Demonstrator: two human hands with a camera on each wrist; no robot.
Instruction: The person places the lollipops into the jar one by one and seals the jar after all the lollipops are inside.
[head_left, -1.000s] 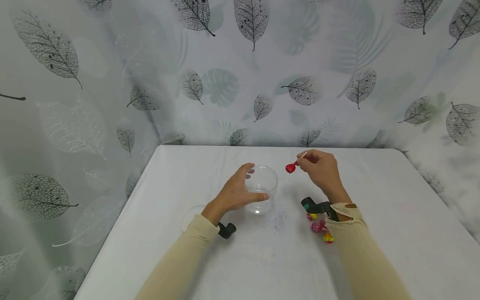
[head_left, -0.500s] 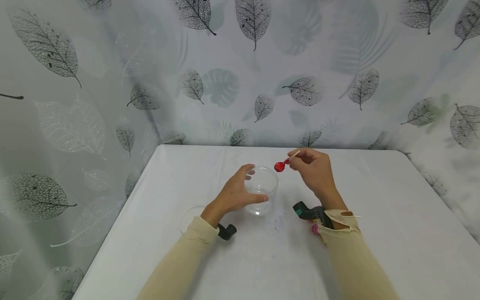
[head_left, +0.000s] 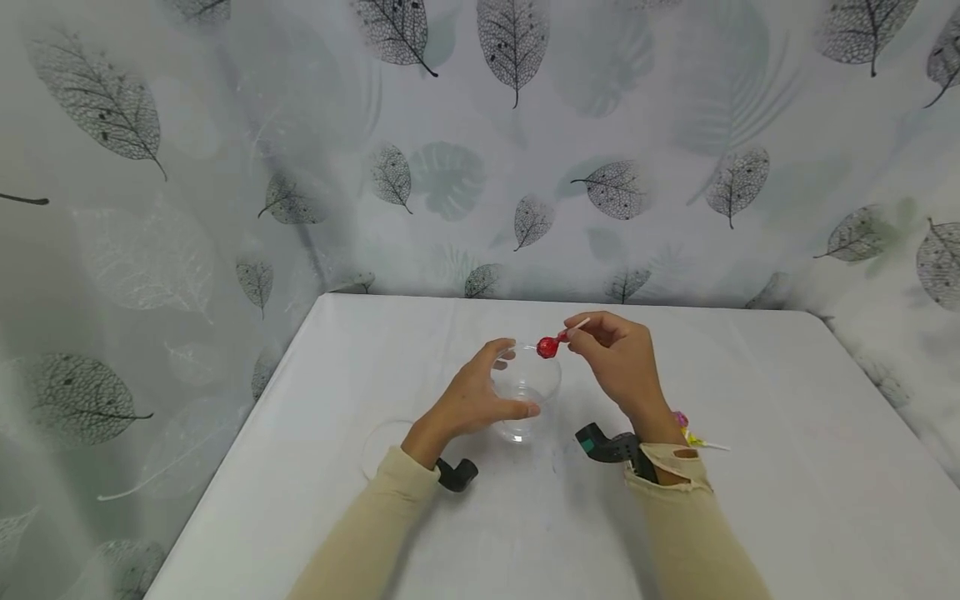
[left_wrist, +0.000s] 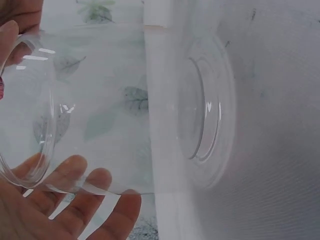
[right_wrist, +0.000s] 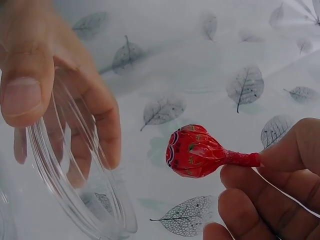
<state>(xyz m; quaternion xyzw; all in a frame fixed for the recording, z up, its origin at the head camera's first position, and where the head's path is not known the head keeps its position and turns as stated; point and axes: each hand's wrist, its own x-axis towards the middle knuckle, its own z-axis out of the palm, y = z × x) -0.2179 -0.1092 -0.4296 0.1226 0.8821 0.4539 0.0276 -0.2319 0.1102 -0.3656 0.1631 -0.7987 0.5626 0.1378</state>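
A clear plastic jar (head_left: 528, 385) stands upright on the white table, its mouth uncovered. My left hand (head_left: 480, 393) grips it near the rim, thumb on the near side and fingers round the far side. Between thumb and fingers my right hand (head_left: 618, 362) pinches the stick end of a red-wrapped lollipop (head_left: 547, 347). The lollipop's head overlaps the far right of the jar's rim in the head view. In the right wrist view the red lollipop (right_wrist: 194, 151) points toward the jar's mouth (right_wrist: 75, 160), a gap showing between them.
A clear round lid (head_left: 375, 454) lies on the table beside my left wrist. More lollipops (head_left: 694, 439), with pink and yellow wrappers, lie behind my right wrist, partly hidden. Black wrist cameras are strapped to both wrists. A leaf-print curtain (head_left: 450, 242) hangs behind the table.
My right hand has carried the red lollipop leftward from right of the jar to over its rim. My left hand keeps its grip on the jar.
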